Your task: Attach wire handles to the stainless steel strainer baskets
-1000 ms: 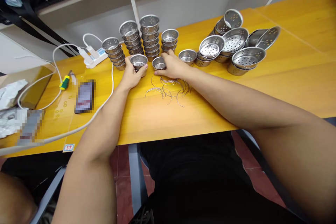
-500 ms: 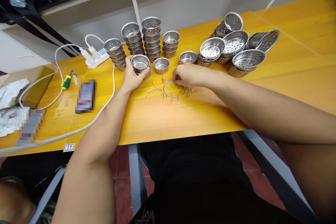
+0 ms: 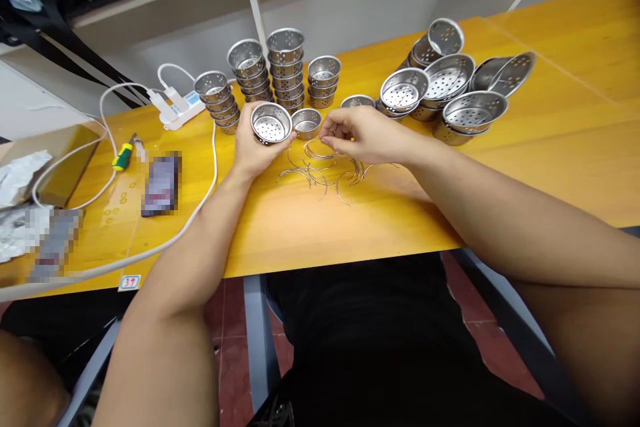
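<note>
My left hand is closed around a perforated metal cup, tilted so that its holed bottom faces me. A smaller-looking metal cup stands on the table between my hands. My right hand hovers just right of that cup with its fingers curled in a pinch. Whatever lies between its fingertips, if anything, is too small to make out. Below it, several thin curved wires are scattered on the table, some overlapping.
Stacks of perforated cups stand behind my left hand. More cups, some tilted, are piled at the right. At the left are a power strip with a white cable, a phone, and a green-yellow screwdriver.
The cup in my left hand has been lifted slightly and tipped toward me. My right hand has risen from the wires and moved a little left, toward the standing cup.
</note>
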Available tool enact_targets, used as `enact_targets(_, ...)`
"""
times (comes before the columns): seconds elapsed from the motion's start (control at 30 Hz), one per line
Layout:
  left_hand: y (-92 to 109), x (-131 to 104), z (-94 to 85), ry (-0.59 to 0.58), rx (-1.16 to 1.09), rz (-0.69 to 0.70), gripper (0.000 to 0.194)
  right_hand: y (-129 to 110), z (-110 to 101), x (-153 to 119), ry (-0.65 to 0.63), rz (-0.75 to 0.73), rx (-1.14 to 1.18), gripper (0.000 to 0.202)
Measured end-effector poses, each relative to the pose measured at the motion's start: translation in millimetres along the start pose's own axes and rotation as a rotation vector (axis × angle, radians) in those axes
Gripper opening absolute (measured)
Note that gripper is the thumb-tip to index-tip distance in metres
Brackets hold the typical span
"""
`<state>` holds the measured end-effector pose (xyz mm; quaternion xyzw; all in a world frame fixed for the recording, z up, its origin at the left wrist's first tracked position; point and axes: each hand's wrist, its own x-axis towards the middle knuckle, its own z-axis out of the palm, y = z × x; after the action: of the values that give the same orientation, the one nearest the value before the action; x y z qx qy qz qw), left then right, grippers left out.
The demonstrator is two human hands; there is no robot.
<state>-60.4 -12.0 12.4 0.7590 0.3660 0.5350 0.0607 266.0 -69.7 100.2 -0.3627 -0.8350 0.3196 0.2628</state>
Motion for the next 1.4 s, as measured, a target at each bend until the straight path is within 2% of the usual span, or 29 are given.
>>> enact_targets(0.1,2,-3,6.5,-0.015,-0.052,-0.016,0.104,9,4,2,0.086,-0.075,0.139,0.02)
enact_targets(0.2,2,-5,11.1,-0.021,-0.109,-0.012,0.104,16,7,5,0.13,-0.091,0.155,0.028)
enact_targets(0.33,6,-4,10.1,-0.035,-0.115,-0.041,0.109,13,9,5,0.17,-0.01,0.053,0.039)
enact_targets(0.5,12,-3,7.0,-0.113,-0.099,-0.048,0.113,2,9,3,0.211,0.121,-0.03,0.05)
enact_targets(0.67,19,-5,12.5,-0.141,-0.117,-0.033,0.108,0,9,4,0.272,0.116,0.016,0.067)
enact_targets(0.9,34,-9,19.4,-0.169,-0.134,-0.015,0.1,-11,18,10,0.324,0.077,0.054,0.066)
enact_targets(1.1,41,-9,24.4,-0.191,-0.099,-0.023,0.106,-17,28,16,0.324,0.148,-0.057,0.059)
enact_targets(1.23,42,-10,27.9,-0.191,-0.121,-0.01,0.112,-15,32,18,0.33,0.143,-0.064,0.053)
enact_targets(1.4,39,-11,31.1,-0.192,-0.132,-0.035,0.116,-13,36,20,0.312,0.154,-0.075,0.061)
